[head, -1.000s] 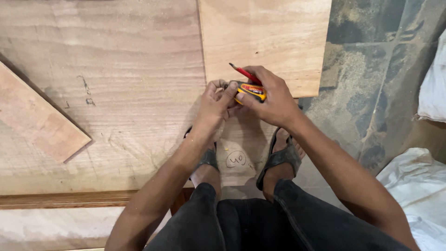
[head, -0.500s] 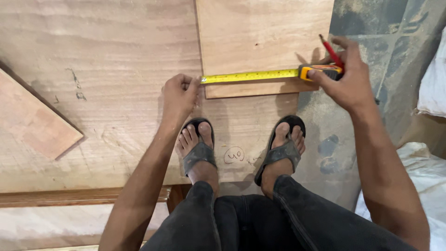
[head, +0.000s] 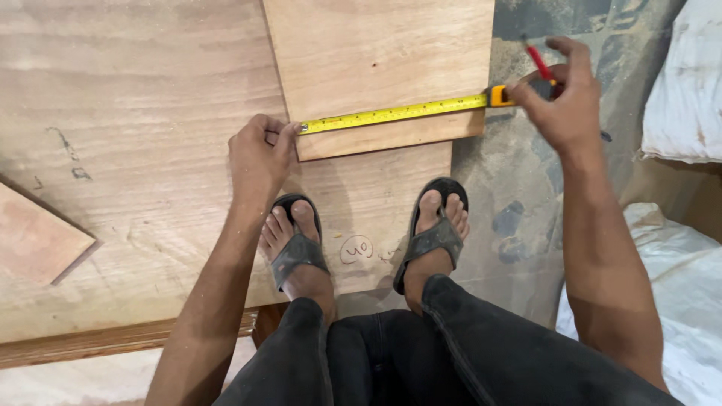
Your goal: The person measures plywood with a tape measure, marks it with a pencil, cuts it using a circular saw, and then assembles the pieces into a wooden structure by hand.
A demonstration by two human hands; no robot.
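Tape measure: yellow blade (head: 395, 113) is stretching left to right across the near edge of a small plywood panel (head: 376, 53), which is lying on a larger plywood sheet (head: 135, 113).
Left hand (head: 259, 154): fingers are pinching the blade's hook end against the panel's left edge.
Right hand (head: 564, 101): is closing around the tape's case (head: 502, 95) just past the panel's right edge, with a red pencil (head: 538, 62) sticking up between the fingers.
Axis: the blade's length is running between both hands, rising slightly toward the right.
Stance: the person is squatting, sandalled feet (head: 361, 233) planted on the sheet, just below the tape.
Surroundings: white sacks (head: 681, 90) are sitting at right.
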